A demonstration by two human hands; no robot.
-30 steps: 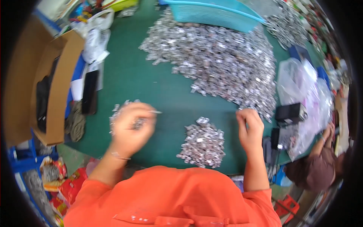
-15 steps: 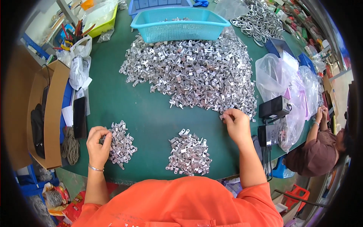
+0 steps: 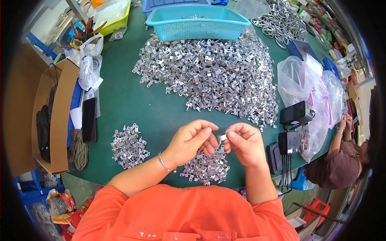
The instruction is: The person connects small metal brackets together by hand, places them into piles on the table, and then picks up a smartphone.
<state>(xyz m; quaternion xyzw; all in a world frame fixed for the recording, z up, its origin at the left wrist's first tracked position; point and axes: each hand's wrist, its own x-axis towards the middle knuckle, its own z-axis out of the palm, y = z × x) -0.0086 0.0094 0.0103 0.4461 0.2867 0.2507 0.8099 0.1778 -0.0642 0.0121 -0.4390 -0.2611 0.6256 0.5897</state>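
The left hand [image 3: 189, 142] and the right hand [image 3: 245, 142] are meeting just above the near edge of the green desk [image 3: 120, 100], both working on one small metal bracket [image 3: 222, 137]. The bracket is sitting between the two hands: the right thumb and forefinger are pinching its right side, while the left fingertips are touching its left end, so each grip is clenched on the same piece. A thin bangle [image 3: 163, 161] is showing on the left wrist.

Directly beneath the hands, a small heap of brackets [image 3: 207, 166] is lying on the desk, partly hidden by the fingers. A second small heap [image 3: 128, 145] is resting well to the left, apart from both hands. Farther away, a big spread of the same metal parts [image 3: 209, 76] is covering the middle of the desk, reaching up to a turquoise basket [image 3: 199, 22]. Clear plastic bags [image 3: 309, 88] and black adapters [image 3: 296, 113] are lying to the right, and a cardboard box [image 3: 60, 116] is standing at the left edge.
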